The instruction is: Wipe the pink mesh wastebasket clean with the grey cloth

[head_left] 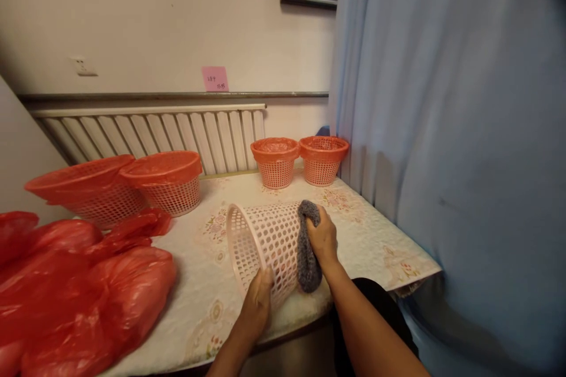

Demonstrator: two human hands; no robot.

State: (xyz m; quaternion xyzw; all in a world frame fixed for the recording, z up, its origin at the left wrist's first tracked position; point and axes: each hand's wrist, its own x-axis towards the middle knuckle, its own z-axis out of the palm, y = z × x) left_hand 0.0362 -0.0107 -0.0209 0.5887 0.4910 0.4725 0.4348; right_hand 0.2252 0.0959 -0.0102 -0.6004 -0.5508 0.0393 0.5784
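Observation:
A pale pink perforated plastic basket (265,241) lies on its side on the table, its open mouth turned to the left. My left hand (259,303) grips its lower wall near the table's front edge. Pressed against the basket's bottom end is a grey cloth (307,253), which my right hand (323,238) holds with fingers closed over it.
Two small orange baskets (275,162) (322,159) with red liners stand at the back by the radiator. Two larger lined baskets (170,182) (88,191) sit at the left. Red plastic bags (75,283) are heaped at the front left. A blue curtain (442,129) hangs on the right.

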